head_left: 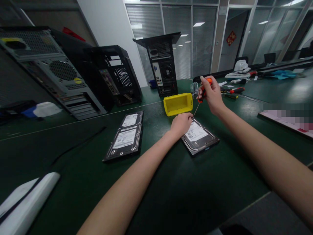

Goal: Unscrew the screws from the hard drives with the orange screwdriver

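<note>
A hard drive [201, 138] with a white label lies on the dark green table in front of me. My left hand [181, 124] rests closed on its far left corner, fingers curled down against the casing. My right hand [212, 93] is wrapped round an orange-and-black screwdriver [202, 93], held above the drive with its thin shaft slanting down to the drive's far corner beside my left hand. What the left fingers pinch, if anything, is hidden.
Two more hard drives [126, 136] lie side by side to the left. A yellow bin [178, 103] stands just beyond the hands. Three open computer cases [164, 62] stand at the back. Loose tools [232, 92] lie at the right; a white object [24, 202] sits at the near left.
</note>
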The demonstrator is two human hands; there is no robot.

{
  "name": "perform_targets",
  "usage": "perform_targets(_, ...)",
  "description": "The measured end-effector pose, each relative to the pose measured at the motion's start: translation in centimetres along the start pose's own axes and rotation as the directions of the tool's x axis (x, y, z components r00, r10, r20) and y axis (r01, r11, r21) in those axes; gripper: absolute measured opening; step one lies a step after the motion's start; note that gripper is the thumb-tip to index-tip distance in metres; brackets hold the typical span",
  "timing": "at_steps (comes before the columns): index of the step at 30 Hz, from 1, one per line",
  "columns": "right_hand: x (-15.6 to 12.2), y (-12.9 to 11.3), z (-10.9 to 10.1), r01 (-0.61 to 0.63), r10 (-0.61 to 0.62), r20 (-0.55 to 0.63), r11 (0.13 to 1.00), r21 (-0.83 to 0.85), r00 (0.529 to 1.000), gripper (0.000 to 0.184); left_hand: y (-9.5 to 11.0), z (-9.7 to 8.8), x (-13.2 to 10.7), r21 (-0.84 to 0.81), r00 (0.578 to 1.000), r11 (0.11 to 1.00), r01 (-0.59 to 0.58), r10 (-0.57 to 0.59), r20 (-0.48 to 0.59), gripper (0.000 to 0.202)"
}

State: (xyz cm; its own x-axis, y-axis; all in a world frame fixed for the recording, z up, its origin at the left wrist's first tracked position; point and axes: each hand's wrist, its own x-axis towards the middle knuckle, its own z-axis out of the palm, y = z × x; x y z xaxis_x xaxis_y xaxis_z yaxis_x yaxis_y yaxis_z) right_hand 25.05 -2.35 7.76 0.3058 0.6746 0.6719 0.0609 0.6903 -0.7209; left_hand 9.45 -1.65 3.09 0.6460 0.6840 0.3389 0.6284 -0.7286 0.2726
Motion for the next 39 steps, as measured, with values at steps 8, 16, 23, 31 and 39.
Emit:
perform_targets(8, -0.1, 0.6, -0.3, -0.010, 0.010, 0.012, 1.000, 0.024, 1.000, 0.055, -0.1, 0.1, 0.0, -0.007, 1.000, 1.000, 0.000, 0.000, -0.002, 0.032)
perform_targets(16, -0.3, 0.5, 0.0, -0.009, 0.010, 0.053, 1.000, -0.006, 0.999, 0.059, 0.0, 0.1, 0.0, -0.001, 1.000, 1.000, 0.004, -0.004, 0.002, 0.032)
perform_targets(23, -0.2, 0.2, 0.1, -0.002, 0.007, 0.062, 0.996, -0.091, 0.998, 0.058, 0.1, 0.0, 0.0, 0.003, 1.000, 1.000, 0.007, -0.007, 0.002, 0.032)
perform_targets(31, -0.2, -0.2, 0.1, -0.005, 0.010, 0.050, 0.995, -0.102, 0.999, 0.054, 0.1, 0.0, 0.0, -0.002, 1.000, 1.000, -0.002, 0.002, -0.002, 0.031)
perform_targets(39, -0.3, -0.1, 0.2, 0.032, -0.021, 0.089, 0.992, -0.124, 0.996, 0.048, 0.1, 0.0, 0.0, -0.004, 1.000, 1.000, -0.001, 0.001, -0.005, 0.031)
